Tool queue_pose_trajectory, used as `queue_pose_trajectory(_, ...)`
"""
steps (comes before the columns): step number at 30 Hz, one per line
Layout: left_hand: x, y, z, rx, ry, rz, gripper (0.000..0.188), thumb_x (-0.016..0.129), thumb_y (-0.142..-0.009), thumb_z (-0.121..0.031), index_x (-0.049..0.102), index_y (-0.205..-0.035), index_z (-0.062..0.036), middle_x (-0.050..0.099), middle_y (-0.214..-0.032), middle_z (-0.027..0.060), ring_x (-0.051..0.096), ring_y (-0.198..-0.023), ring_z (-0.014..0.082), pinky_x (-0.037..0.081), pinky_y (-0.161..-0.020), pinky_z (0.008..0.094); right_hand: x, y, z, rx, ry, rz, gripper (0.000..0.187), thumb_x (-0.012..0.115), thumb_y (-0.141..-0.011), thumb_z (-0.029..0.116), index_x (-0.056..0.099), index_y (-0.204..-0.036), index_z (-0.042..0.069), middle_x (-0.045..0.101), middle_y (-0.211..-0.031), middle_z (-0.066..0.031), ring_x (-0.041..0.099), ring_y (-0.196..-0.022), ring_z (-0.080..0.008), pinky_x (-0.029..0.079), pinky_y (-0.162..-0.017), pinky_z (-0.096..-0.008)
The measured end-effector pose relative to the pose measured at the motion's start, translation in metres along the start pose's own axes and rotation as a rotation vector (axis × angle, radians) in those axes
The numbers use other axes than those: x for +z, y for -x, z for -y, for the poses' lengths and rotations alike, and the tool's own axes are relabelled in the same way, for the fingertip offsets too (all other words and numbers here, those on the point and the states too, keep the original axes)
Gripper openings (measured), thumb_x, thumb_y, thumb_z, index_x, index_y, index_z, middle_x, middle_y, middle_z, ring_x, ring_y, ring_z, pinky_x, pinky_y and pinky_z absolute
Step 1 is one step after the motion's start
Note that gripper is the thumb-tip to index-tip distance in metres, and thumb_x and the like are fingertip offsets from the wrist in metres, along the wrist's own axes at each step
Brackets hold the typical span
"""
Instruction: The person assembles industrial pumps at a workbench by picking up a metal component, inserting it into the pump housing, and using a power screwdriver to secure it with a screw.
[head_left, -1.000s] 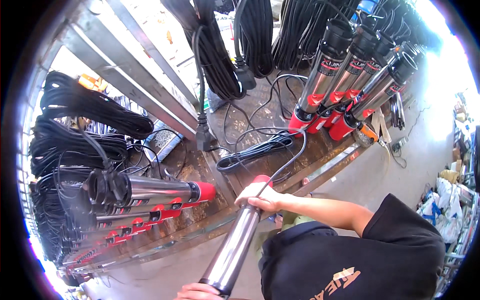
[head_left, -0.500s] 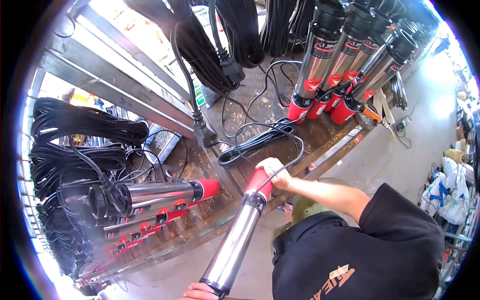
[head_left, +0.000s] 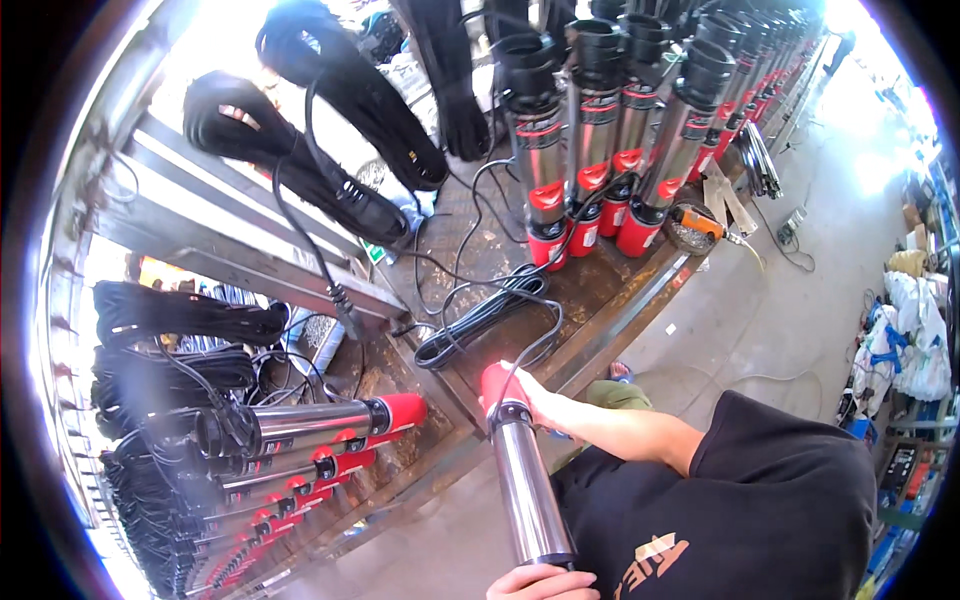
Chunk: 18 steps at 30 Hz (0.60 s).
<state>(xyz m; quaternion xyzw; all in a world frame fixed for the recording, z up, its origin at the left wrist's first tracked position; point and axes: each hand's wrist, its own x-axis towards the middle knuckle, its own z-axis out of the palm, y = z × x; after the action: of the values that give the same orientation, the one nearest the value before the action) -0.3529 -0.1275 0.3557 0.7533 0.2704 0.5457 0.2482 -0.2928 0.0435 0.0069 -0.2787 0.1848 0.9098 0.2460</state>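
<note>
A submersible pump (head_left: 522,478), a shiny steel cylinder with a black collar and a red end, slants between my two hands. My right hand (head_left: 538,400) grips the red end from its right side, close to the bench edge; part of its fingers is hidden behind the pump. At the bottom of the picture, my left hand (head_left: 542,582) is wrapped round the black-rimmed lower end. A thin black cable runs from the collar over the red end to a tied cable coil (head_left: 480,315) on the bench.
Several similar pumps (head_left: 545,190) stand upright on the brown bench (head_left: 425,270), beside an orange-handled tool (head_left: 697,221). More pumps (head_left: 320,425) lie in a row at the left. Thick black cable bundles (head_left: 360,90) and a metal frame (head_left: 250,250) flank the bench.
The pump has swung from a left-leaning slant to a steeper one, its lower end moving right with my left hand. The view has shifted too, so the bench things sit differently.
</note>
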Motion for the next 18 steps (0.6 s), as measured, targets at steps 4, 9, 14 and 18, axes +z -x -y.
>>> queue_pose_trajectory(4,0.035,-0.019,-0.018,-0.018,0.006,-0.041,0.026,0.079,-0.068,-0.008,0.069,-0.090,0.0005,0.070,-0.078,0.0137,0.073,-0.073,0.0291,0.056,-0.068,0.0373,-0.020,0.036,0.007,-0.009,0.139,-0.070,0.055,0.062,-0.088,0.060,0.063,-0.106,0.007,0.070,-0.089,-0.0149,0.069,-0.078,-0.0311,0.059,-0.078,-0.0517)
queue_pose_trajectory(9,0.071,-0.050,-0.018,-0.036,0.027,0.147,0.023,0.078,-0.067,-0.006,0.068,-0.087,0.0005,0.069,-0.078,0.0134,0.073,-0.073,0.0288,0.055,-0.068,0.0366,-0.029,0.096,0.013,0.158,0.170,-0.219,0.064,0.050,-0.092,0.069,0.065,-0.107,0.009,0.070,-0.094,-0.0107,0.065,-0.088,-0.0298,0.052,-0.087,-0.0506)
queue_pose_trajectory(14,0.102,-0.078,-0.008,-0.128,0.009,0.159,0.022,0.074,-0.065,-0.003,0.068,-0.085,0.0025,0.069,-0.076,0.0140,0.072,-0.071,0.0299,0.055,-0.065,0.0365,-0.015,0.160,0.027,0.178,0.308,-0.285,0.056,0.050,-0.099,0.061,0.070,-0.099,0.008,0.072,-0.100,-0.0150,0.069,-0.090,-0.0270,0.057,-0.083,-0.0474)
queue_pose_trajectory(18,0.109,-0.085,-0.002,-0.154,0.061,0.173,0.019,0.074,-0.068,-0.007,0.068,-0.083,0.0036,0.069,-0.076,0.0151,0.072,-0.072,0.0305,0.054,-0.067,0.0372,-0.043,0.252,0.148,-0.351,1.418,-0.095,0.045,0.054,-0.101,0.043,0.074,-0.106,0.002,0.076,-0.089,-0.0166,0.075,-0.078,-0.0278,0.059,-0.075,-0.0396)
